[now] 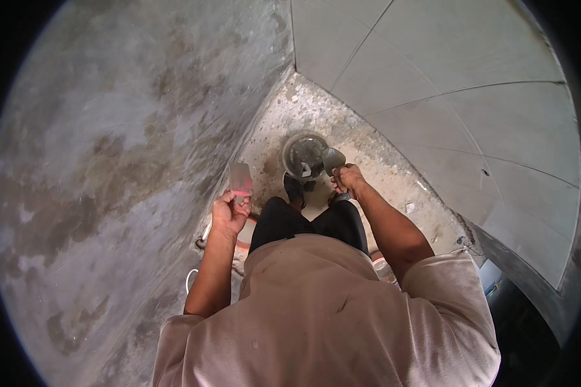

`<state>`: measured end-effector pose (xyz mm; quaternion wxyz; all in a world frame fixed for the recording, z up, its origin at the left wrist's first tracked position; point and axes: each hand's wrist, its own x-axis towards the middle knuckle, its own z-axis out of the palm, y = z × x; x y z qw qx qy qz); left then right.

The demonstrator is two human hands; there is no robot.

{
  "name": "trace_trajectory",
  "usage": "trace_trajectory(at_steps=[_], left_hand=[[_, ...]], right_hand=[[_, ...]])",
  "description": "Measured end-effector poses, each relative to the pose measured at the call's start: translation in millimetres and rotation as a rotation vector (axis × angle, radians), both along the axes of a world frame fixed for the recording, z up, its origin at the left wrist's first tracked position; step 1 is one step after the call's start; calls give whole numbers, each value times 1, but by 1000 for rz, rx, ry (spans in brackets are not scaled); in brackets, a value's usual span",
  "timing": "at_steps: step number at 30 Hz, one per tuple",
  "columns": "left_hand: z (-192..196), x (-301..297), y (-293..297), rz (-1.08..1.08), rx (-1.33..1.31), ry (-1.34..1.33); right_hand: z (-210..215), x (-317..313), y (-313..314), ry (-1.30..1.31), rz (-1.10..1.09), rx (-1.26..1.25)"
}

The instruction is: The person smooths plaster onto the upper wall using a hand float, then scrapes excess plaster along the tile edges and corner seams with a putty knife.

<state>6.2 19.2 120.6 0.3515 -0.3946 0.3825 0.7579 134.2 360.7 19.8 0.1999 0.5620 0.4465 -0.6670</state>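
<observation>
Left hand [229, 213] grips flat scraper [240, 178], frame centre; right hand [350, 180] grips trowel [333, 158] over bucket [303, 153]; best load trowel modestly, level.

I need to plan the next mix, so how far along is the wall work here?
Done: the right wall is tiled in large grey tiles. In hand: the left hand holds a flat scraper; the right hand holds a trowel over the bucket. Left: the left wall is bare, blotchy cement.

bucket [303, 155] contents unclear, feet mostly hidden by knees, trowel [333, 160] handle hidden in right hand [348, 179]
</observation>
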Motion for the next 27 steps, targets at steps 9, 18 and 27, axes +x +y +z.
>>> trace_trajectory(at_steps=[9, 18, 27], left_hand=[[-25, -6, -43, -22, -54, -42], [8, -52, 102, -368, 239, 245], [175, 12, 308, -685, 271, 1113]], right_hand=[[-70, 5, -54, -41, -7, -80], [-76, 86, 40, 175, 396, 564], [49, 172, 131, 322, 94, 583]])
